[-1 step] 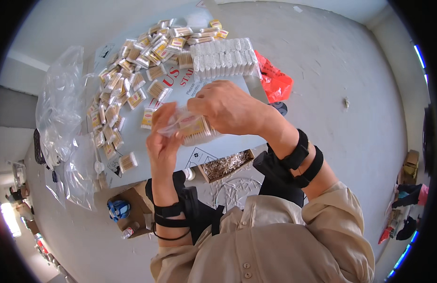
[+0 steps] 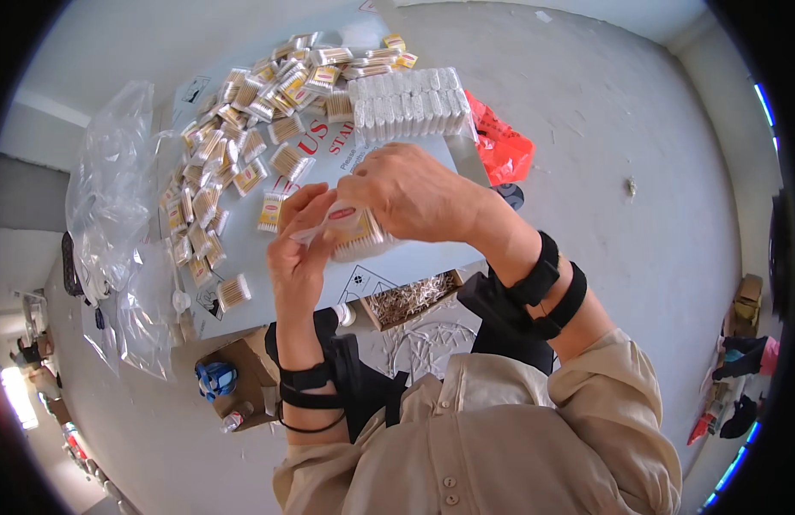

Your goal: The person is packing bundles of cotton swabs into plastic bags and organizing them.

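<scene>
A clear plastic bag (image 2: 315, 233) with packs of cotton swabs (image 2: 359, 244) inside is held between my hands over the near part of the table. My left hand (image 2: 296, 257) pinches the bag's left end between thumb and fingers. Curled over the bag's upper right side, my right hand (image 2: 413, 194) is closed on it, its fingertips partly hidden. Beyond my left hand lies a loose heap of small swab packs (image 2: 243, 154), with one single pack (image 2: 234, 293) near the table's front left. A neat block of wrapped swab packs (image 2: 408, 105) stands beyond my right hand.
The light blue tabletop (image 2: 329, 287) bears printing. Empty clear bags (image 2: 114, 215) hang over its left edge, and a red plastic bag (image 2: 500, 142) is at the right. Below are a box of loose swabs (image 2: 412, 300) and a cardboard box (image 2: 253, 369) with a blue item.
My hands and the bag have shifted very slightly; the bag's left end looks folded a little differently. The grip of both hands stays the same.
</scene>
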The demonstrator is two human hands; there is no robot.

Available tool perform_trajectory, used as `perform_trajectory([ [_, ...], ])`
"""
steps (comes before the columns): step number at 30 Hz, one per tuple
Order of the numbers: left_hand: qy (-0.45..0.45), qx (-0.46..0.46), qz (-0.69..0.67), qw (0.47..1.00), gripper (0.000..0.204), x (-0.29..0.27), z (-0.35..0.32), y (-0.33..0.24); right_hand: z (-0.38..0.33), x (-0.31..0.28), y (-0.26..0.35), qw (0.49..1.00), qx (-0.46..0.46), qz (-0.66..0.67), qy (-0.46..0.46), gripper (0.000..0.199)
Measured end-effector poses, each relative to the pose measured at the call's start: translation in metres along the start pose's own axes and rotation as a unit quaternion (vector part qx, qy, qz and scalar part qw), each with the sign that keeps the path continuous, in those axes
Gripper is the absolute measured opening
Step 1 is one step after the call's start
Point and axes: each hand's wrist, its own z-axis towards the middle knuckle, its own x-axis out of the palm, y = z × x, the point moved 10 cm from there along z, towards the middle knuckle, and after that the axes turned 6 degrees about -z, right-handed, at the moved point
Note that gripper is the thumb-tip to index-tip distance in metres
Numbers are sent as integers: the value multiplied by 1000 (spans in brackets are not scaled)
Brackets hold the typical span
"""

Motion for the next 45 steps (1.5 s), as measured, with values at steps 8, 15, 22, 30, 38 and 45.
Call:
perform_trajectory([
  [8,-142,7,-139,980,21,-22,-24,31,-45,-3,-40,964,151,217,-46,32],
  [15,-87,99,118,984,20,-23,-11,-2,-81,26,-61,905,220,322,-169,28],
  [22,-147,168,239,945,8,-7,-9,-37,-59,-23,-15,947,104,135,-274,11],
  [30,-38,204,311,928,10,23,-16,-25,-76,8,-29,963,135,159,-173,10],
  [38,9,129,419,899,25,32,-8,-44,-82,14,-42,915,247,250,-196,16],
  [45,95,162,500,845,36,82,-1,-47,-78,22,-46,910,244,278,-186,17],
])
